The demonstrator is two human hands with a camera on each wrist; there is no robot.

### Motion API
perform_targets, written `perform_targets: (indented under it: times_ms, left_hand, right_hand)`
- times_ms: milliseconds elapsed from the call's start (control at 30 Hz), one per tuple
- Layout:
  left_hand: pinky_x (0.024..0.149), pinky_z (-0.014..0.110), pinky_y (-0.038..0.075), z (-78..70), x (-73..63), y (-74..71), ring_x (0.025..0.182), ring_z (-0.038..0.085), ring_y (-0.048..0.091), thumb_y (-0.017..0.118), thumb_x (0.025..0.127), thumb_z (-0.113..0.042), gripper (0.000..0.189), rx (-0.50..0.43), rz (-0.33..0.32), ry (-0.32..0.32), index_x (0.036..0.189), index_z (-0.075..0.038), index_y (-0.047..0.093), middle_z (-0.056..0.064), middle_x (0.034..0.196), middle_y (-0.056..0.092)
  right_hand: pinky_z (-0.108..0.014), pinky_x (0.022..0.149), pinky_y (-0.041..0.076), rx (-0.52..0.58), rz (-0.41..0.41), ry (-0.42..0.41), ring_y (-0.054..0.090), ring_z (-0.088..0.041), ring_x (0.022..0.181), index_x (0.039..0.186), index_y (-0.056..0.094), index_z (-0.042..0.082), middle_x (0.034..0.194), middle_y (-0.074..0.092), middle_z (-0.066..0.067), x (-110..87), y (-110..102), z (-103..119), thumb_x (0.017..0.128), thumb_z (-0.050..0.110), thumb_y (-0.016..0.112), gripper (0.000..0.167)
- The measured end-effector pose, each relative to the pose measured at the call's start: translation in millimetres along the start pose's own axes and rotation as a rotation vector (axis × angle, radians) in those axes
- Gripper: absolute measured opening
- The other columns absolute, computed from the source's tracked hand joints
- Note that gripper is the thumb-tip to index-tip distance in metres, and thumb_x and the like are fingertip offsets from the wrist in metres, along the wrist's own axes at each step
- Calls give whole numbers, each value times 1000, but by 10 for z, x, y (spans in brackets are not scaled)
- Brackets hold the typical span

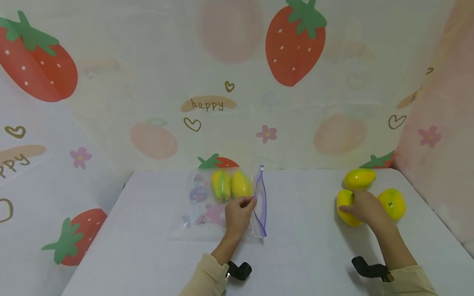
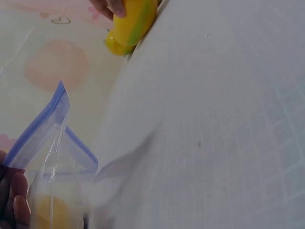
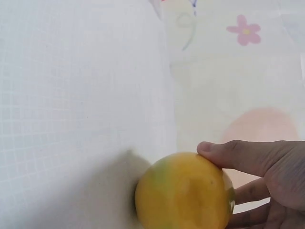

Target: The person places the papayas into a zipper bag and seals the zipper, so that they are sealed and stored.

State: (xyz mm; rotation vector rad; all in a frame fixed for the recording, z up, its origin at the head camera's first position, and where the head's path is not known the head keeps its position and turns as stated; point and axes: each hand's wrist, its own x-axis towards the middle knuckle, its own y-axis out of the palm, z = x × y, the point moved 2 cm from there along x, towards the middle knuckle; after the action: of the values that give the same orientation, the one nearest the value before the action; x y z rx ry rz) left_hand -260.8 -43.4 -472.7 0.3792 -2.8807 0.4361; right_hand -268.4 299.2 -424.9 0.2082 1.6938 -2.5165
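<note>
A clear zip bag [image 1: 218, 230] with pastel prints and a purple zip [image 1: 263, 205] lies on the table. Two yellow-green papayas, a left one [image 1: 221, 186] and a right one [image 1: 242, 184], show through its film. My left hand [image 1: 238, 216] pinches the bag close to its parted mouth. Over on the right, my right hand [image 1: 366, 207] grips another papaya [image 1: 346, 207], thumb on one side and fingers behind it, as the right wrist view shows of this papaya [image 3: 183, 195]. Two more papayas, one behind [image 1: 360, 179] and one to the right [image 1: 392, 204], are beside that hand.
The white table [image 1: 300, 246] ends at a back wall sheet [image 1: 237, 139] printed with strawberries and hearts. A pink-toned sheet [image 1: 440, 172] hangs along the right side. Black wrist mounts, left [image 1: 240, 271] and right [image 1: 368, 268], stick out by both sleeves.
</note>
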Motion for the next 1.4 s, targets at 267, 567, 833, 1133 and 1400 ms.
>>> perform_targets:
  times_ms: [267, 567, 833, 1133, 1400]
  left_hand:
    - [65, 18, 49, -21, 15, -2, 70, 10, 62, 73, 85, -16, 13, 1, 4, 7, 86, -4, 77, 9, 80, 75]
    - [65, 18, 50, -19, 20, -25, 70, 10, 62, 73, 84, -14, 11, -15, -10, 24, 85, -3, 77, 10, 79, 75]
    - [63, 17, 49, -4, 39, -17, 68, 6, 59, 73, 84, -15, 13, -32, 4, 24, 86, -2, 77, 11, 78, 74]
    - [63, 17, 48, -21, 20, -33, 68, 8, 59, 73, 85, -15, 13, -34, 6, 19, 85, -3, 77, 11, 78, 74]
    - [64, 18, 49, -9, 12, -30, 70, 9, 60, 72, 85, -15, 13, -29, 13, 16, 86, -2, 77, 11, 79, 74]
  right_hand:
    - [-59, 89, 46, 4, 8, 3, 56, -44, 99, 129, 41, -23, 124, 50, -43, 0, -24, -21, 83, 33, 73, 79]
    - [-58, 89, 47, 8, 8, -5, 56, -43, 97, 129, 41, -22, 123, 51, -42, 6, -28, -4, 83, 33, 74, 78]
    - [-57, 87, 47, 4, 5, 6, 55, -42, 95, 129, 40, -22, 121, 51, -42, 21, -50, -14, 84, 32, 73, 78]
    - [-60, 91, 45, 14, 18, -7, 55, -46, 101, 130, 39, -23, 126, 48, -44, 10, -26, -20, 84, 32, 73, 79]
    - [-60, 91, 46, 15, 26, -2, 55, -44, 98, 131, 39, -23, 125, 49, -43, -4, -19, -24, 85, 32, 73, 80]
